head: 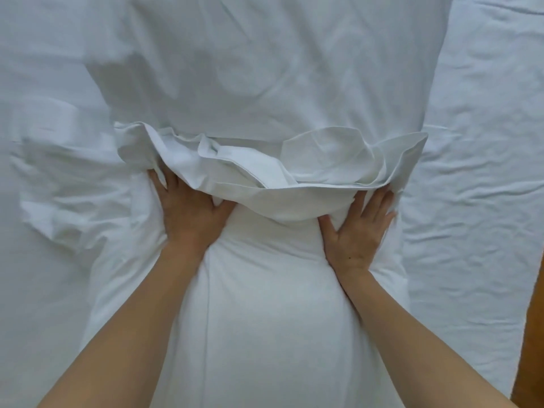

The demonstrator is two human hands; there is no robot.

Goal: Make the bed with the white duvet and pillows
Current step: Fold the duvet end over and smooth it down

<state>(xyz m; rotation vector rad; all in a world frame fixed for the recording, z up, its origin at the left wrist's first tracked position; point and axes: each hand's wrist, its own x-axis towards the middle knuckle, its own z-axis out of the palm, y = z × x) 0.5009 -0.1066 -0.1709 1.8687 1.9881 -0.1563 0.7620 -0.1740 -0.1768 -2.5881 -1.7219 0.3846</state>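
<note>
Two bare forearms enter from the bottom edge and converge toward the middle of the view. Between them lies a white pillow (265, 304), lengthwise away from the person, its near part uncovered and creased down its length. No brand, label or writing can be read on any of the fabric.

The left hand (188, 210) lies palm down on the pillow's left shoulder, fingers spread and nearly straight, thumb angled toward the centre; the fingertips reach up to the bunched cloth and the outer ones are partly tucked beneath its edge. The right hand (359, 231) mirrors it on the pillow's right shoulder, palm down, fingers splayed and straight, thumb pointing inward, fingertips touching the hem above. Neither hand grips anything; both press flat against the pillow.

Just beyond the hands, the open mouth of a white pillowcase (273, 178) is gathered in ruffled folds across the pillow, its stitched hem curving from one hand to the other. Past the folds the pillowcase stretches away, smooth and flat, to the top of the view.

All of this rests on a bed covered with a white sheet (477, 142), wrinkled on both sides. At the far right edge a strip of brown wood (532, 334) shows.
</note>
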